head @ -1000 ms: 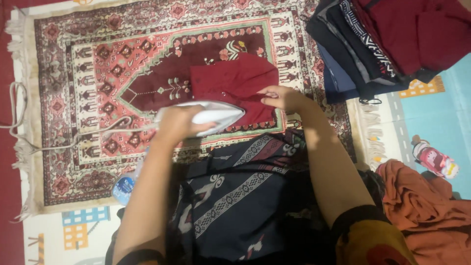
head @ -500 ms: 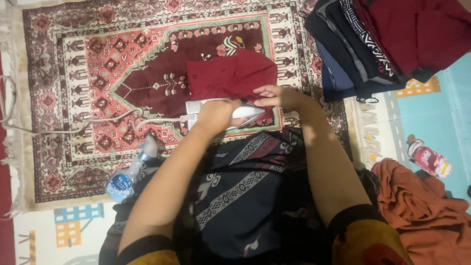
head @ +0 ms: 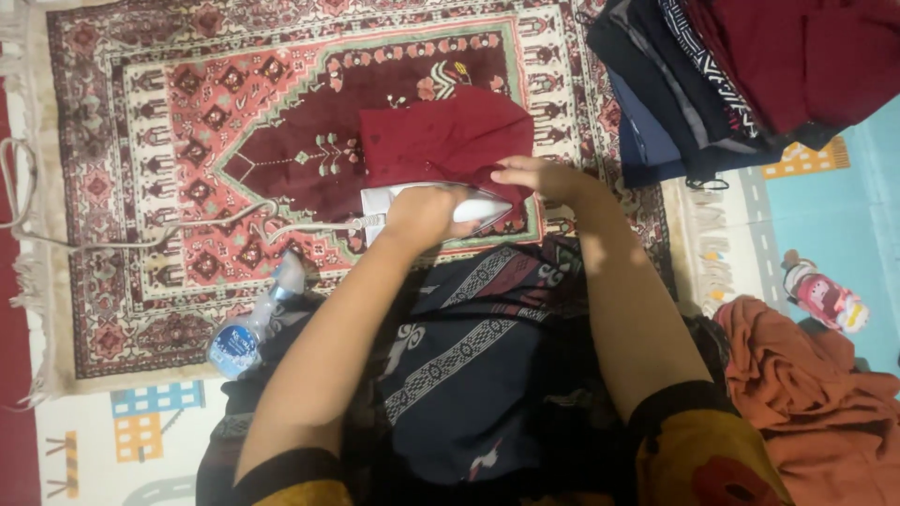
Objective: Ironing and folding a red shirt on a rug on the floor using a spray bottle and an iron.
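A dark red garment (head: 441,136) lies folded on a patterned prayer rug (head: 169,122). My left hand (head: 424,214) grips the handle of a white clothes iron (head: 473,208), which rests on the garment's near edge with its tip pointing right. My right hand (head: 536,178) presses down on the cloth just beyond the iron's tip, fingers pinching the fabric. The iron's white cord (head: 187,228) trails left across the rug.
A clear spray bottle (head: 251,321) lies by my left knee. Several folded dark clothes are stacked (head: 731,75) at the top right. A crumpled orange cloth (head: 816,394) and a small toy car (head: 825,298) sit on the play mat at right.
The iron slid right along the garment's near edge, toward my right hand. The cord followed it, and the view shifted slightly.
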